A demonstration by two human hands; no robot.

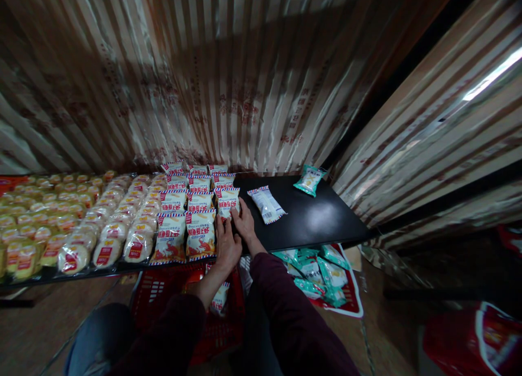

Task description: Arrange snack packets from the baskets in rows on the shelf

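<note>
Several white snack bags with red lettering and striped ends stand in rows on a black shelf [310, 223]. My left hand [227, 242] is at the lower edge of the snack bag [227, 199] at the right end of one row, fingers pointing up along it. At that bag's lower right corner, my right hand [244, 222] has its fingers bent against it. Both hands hold this bag between them; some fingertips are hidden. To their right a white bag [267, 204] lies back side up on the shelf.
A green bag [309, 180] rests near the shelf's right end. Leftward are rows of wrapped round cakes [108, 251] and yellow packs [26, 262]. Below the shelf are a red basket [153, 297] with a white bag inside and another basket [359, 302] holding green bags. Striped sheeting [244, 93] hangs behind.
</note>
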